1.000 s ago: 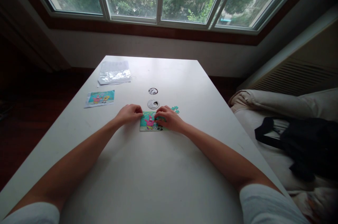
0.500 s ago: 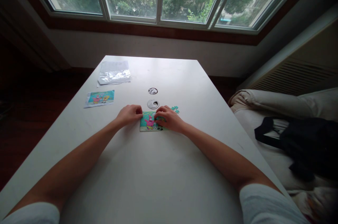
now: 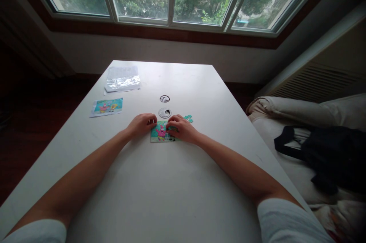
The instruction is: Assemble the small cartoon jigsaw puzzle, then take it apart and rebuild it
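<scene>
A small jigsaw puzzle (image 3: 161, 135) with a pink cartoon starfish on teal lies flat on the white table. At its upper left corner, my left hand (image 3: 143, 123) has thumb and fingers closed on the edge. My right hand (image 3: 183, 127) covers the puzzle's right side, fingers curled together with the tips down on its surface. Whatever those fingertips grip is hidden beneath them. Several loose teal puzzle pieces (image 3: 188, 118) lie just beyond my right hand. Two round discs with black-and-white patterns, a nearer disc (image 3: 164, 113) and a farther disc (image 3: 164, 98), rest behind the puzzle.
On the left of the table (image 3: 160, 193) lies a printed picture sheet (image 3: 107, 106) with a similar cartoon scene. Behind it is a clear plastic bag (image 3: 122, 79) over papers. A pale sofa (image 3: 265, 130) with a dark bag (image 3: 328, 155) stands along the right side.
My left hand has shifted slightly right, its fingertips now over the puzzle's upper left corner. My right hand stays in nearly the same place. The whole view has drifted a little.
</scene>
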`<move>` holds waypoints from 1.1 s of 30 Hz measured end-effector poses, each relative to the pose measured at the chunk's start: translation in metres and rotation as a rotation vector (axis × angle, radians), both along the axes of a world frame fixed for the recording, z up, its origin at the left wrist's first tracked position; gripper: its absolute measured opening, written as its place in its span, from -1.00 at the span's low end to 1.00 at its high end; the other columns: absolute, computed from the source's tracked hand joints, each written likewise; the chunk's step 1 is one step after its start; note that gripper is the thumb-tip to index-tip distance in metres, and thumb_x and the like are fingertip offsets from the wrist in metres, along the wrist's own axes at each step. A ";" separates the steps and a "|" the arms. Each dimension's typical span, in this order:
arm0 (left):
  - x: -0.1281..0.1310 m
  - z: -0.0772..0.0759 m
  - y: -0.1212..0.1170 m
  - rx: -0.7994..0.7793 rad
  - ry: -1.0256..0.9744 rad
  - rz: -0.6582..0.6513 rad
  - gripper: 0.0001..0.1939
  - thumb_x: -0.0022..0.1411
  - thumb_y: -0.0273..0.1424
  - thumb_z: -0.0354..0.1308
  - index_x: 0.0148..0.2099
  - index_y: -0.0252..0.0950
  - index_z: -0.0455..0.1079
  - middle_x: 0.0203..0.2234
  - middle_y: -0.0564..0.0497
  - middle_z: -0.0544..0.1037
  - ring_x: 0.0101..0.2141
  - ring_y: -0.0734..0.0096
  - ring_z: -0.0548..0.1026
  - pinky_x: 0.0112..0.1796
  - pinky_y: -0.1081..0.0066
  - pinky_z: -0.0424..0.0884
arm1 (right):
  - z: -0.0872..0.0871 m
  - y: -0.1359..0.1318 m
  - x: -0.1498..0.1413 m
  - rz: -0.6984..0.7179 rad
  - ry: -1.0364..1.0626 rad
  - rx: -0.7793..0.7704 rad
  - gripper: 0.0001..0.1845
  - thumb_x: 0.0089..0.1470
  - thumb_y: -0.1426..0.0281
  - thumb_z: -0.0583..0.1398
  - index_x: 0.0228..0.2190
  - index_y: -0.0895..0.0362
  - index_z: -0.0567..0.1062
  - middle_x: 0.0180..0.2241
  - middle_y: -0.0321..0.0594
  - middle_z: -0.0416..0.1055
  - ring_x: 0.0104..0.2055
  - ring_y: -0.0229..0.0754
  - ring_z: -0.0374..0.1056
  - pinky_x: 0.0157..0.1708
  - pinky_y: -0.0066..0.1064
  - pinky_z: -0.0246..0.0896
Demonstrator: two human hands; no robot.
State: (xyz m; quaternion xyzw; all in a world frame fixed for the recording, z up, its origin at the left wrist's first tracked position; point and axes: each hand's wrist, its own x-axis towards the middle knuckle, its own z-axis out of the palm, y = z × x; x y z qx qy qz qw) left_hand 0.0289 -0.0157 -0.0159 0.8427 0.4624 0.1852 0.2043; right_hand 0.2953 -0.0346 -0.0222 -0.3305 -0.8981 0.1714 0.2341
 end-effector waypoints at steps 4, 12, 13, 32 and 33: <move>-0.006 -0.001 0.007 0.000 -0.030 -0.083 -0.85 0.26 -0.29 0.15 -0.20 -0.20 0.50 -0.42 0.05 0.47 -0.38 0.37 0.37 -0.32 0.41 0.25 | -0.001 0.000 0.000 0.021 0.011 0.004 -0.85 0.21 0.33 0.27 -0.16 0.02 0.58 -0.09 -0.12 0.45 -0.02 -0.05 0.29 -0.01 -0.22 0.27; -0.021 -0.006 0.017 0.045 0.070 0.059 -0.74 0.21 -0.17 0.25 -0.09 -0.14 0.51 -0.18 -0.03 0.47 -0.12 0.18 0.38 -0.09 0.24 0.27 | 0.019 0.009 0.016 0.006 -0.034 -0.073 -0.86 0.23 0.40 0.23 -0.18 0.07 0.58 -0.13 -0.14 0.51 -0.11 -0.15 0.39 -0.12 -0.38 0.25; -0.023 -0.006 0.017 0.044 0.073 0.065 -0.73 0.21 -0.16 0.24 -0.08 -0.13 0.51 -0.14 -0.03 0.46 -0.09 0.16 0.37 -0.06 0.21 0.27 | 0.025 0.012 0.022 -0.084 -0.067 -0.084 -0.86 0.24 0.41 0.21 -0.19 0.08 0.58 -0.19 -0.17 0.53 -0.17 -0.19 0.40 -0.18 -0.41 0.23; -0.033 -0.013 0.022 -0.026 0.081 0.161 -0.44 0.18 -0.05 0.27 0.19 -0.08 0.39 0.30 -0.10 0.22 0.31 -0.05 0.12 0.28 -0.02 0.08 | 0.035 0.025 0.054 -0.423 -0.575 -0.133 -0.88 0.14 0.38 0.23 -0.24 0.05 0.55 -0.18 -0.18 0.54 -0.19 -0.14 0.40 -0.36 -0.42 0.01; -0.034 -0.013 0.022 -0.026 0.070 0.154 -0.44 0.19 -0.06 0.26 0.19 -0.08 0.39 0.30 -0.09 0.22 0.31 -0.03 0.12 0.29 -0.01 0.08 | 0.035 0.026 0.053 -0.405 -0.554 -0.135 -0.88 0.15 0.39 0.23 -0.24 0.05 0.55 -0.19 -0.19 0.53 -0.21 -0.16 0.40 -0.36 -0.43 0.01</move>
